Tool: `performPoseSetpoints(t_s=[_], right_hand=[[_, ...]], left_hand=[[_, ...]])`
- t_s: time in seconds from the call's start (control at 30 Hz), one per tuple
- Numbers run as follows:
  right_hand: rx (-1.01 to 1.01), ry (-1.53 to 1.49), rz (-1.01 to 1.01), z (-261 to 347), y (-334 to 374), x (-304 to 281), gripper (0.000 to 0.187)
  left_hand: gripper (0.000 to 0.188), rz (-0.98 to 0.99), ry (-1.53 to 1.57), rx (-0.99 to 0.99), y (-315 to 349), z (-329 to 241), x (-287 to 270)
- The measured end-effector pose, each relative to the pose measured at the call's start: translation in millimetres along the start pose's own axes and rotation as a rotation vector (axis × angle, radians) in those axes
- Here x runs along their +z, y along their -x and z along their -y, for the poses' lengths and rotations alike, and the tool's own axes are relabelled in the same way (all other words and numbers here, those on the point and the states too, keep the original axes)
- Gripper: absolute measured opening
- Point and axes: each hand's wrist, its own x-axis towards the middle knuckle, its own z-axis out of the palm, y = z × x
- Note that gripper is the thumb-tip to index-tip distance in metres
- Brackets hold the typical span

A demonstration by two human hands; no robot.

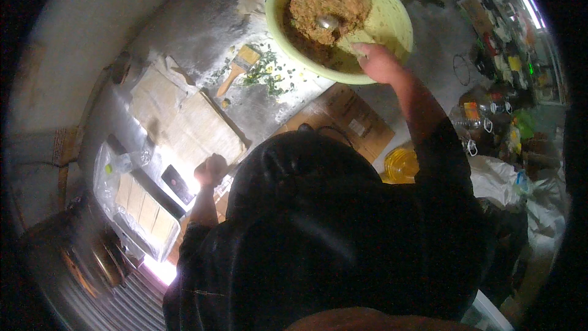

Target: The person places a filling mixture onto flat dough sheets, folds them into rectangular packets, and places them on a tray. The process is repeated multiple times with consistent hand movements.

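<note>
A wide pale-green basin (401,18) stands on the far part of the table with a mound of brown minced filling (331,1) in it. My right hand (381,64) reaches over its near right rim, fingers closed. A spoon (328,22) with a shiny metal bowl rests against the filling, in line with that hand; its handle is hard to make out. My left hand (211,170) is curled closed at the table's near edge, beside a folded beige cloth (184,116). Whatever its fingers hold, if anything, is hidden.
A flat wooden-handled brush (240,68) lies near scattered chopped greens (272,73) and flour. A dark phone (177,184) and a tray of pale strips (144,211) sit at left. Near me are cardboard (349,116) and a yellow oil bottle (401,164). Clutter lines the right.
</note>
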Motion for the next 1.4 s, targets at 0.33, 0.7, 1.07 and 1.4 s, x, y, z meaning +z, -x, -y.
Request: performPoseSetpoints(t_s=[0.33,0.7,1.07,1.4], right_hand=[[-0.069,0.162,0.037,23.8,-18.4,32.1,0.049],[0.121,-0.036,-0.045,-7.1,-10.3,10.6,0.043],[-0.051,-0.011,0.018,-18.2,6.3,15.0,0.040],[0.238,-0.238,0.205,24.5,19.5,7.4,0.043]], left_hand=[[0.052,-0.005,-0.138,0.184,7.7,-8.0,0.2],[0.048,-0.109,-0.250,0.329,-16.1,31.6,-4.6],[0.048,-0.061,0.008,0.035,-7.8,22.2,-0.2],[0.050,-0.037,0.023,-0.049,-4.0,9.6,-0.6]])
